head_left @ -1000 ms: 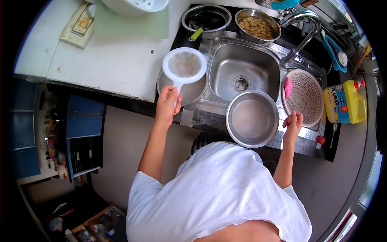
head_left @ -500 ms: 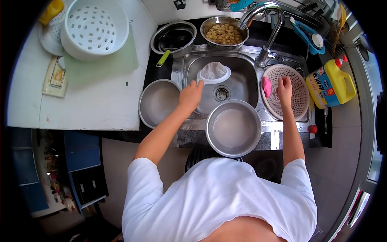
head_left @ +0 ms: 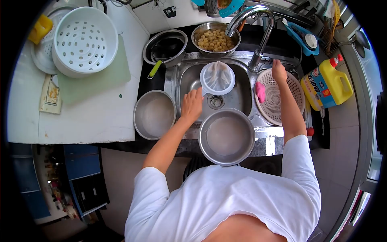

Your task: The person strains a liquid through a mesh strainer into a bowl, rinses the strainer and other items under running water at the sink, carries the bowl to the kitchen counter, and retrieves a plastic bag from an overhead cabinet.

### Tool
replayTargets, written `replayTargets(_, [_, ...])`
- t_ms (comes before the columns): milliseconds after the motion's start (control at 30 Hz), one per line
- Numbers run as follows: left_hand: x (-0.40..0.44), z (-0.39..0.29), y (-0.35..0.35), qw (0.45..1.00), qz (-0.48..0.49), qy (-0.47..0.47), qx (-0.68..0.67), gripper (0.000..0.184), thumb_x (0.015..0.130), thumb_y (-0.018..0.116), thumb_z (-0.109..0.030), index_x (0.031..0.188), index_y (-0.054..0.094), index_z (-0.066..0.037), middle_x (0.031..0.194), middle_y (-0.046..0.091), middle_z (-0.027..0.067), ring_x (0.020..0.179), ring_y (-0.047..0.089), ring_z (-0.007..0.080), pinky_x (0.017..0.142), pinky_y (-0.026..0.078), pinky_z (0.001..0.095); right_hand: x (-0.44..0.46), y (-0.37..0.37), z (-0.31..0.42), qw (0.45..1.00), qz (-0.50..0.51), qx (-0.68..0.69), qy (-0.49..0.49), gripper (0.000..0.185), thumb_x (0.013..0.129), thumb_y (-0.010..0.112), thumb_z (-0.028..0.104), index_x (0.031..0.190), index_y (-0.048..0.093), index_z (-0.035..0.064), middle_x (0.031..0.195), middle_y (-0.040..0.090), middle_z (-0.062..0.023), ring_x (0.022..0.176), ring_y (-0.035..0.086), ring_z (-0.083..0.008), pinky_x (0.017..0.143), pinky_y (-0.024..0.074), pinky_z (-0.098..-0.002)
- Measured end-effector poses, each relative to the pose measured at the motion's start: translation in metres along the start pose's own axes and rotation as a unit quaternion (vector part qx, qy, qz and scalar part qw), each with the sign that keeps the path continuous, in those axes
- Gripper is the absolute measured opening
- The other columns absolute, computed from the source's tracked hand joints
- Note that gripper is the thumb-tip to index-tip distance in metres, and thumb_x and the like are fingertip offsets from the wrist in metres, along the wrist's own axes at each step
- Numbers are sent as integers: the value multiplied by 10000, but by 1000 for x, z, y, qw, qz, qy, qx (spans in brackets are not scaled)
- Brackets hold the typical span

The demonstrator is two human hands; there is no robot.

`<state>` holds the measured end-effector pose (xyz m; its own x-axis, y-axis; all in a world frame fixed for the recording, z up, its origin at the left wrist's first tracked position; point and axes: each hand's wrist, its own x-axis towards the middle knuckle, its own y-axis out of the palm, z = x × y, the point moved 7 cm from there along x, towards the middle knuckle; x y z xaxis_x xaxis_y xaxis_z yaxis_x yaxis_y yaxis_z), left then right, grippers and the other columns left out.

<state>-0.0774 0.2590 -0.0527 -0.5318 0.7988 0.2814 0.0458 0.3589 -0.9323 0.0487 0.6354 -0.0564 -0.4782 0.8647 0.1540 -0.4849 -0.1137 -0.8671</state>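
Observation:
My left hand (head_left: 192, 104) is closed on the handle of a white mesh strainer (head_left: 217, 78), which is over the steel sink (head_left: 242, 99). At the base of the chrome faucet (head_left: 258, 54), my right hand (head_left: 278, 71) has its fingers closed by the faucet lever; what they hold is hard to make out. A metal pot with cloudy liquid (head_left: 226, 137) stands at the sink's front edge. Left of the sink is a second metal pot (head_left: 155, 114), also with pale liquid. Beneath my right forearm lies a beige colander (head_left: 269, 101) with a pink cloth (head_left: 260, 92).
Behind the sink are a bowl of light brown pieces (head_left: 216, 40) and a pan (head_left: 165, 47) with a green-handled tool (head_left: 155, 69). A yellow bottle (head_left: 327, 85) stands at the right. A white perforated basket (head_left: 85, 41) sits on the left counter.
My left hand has carried the strainer from above the left pot to over the sink. My right hand has moved from the colander's front edge up to the faucet base. The view has shifted.

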Motion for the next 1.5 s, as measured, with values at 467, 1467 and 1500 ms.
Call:
replayTargets(467, [-21,31,89,975,30,-128,-180,290,803,499,-103,1062,408,-9,1033,473,215,965,463,377,818,376,425,6,2,-3,999,1,-7,-32,342,890,316,350,987,513,87,933,579,-224,886,533,-412,761,423,-468])
replayTargets(1467, [-7,22,-9,977,151,-140,-47,197,766,546,-117,910,474,-3,955,497,172,892,513,348,732,419,424,34,20,-33,997,63,3,-33,262,839,485,169,1069,523,49,1033,565,-166,952,531,-343,800,444,-388])
replayTargets(1500, [-5,21,-16,981,122,-144,-41,187,762,548,-108,899,475,-4,946,496,172,878,516,348,720,421,423,34,19,-35,998,58,21,-16,266,853,460,190,1067,525,48,1025,567,-173,937,540,-346,791,449,-388])
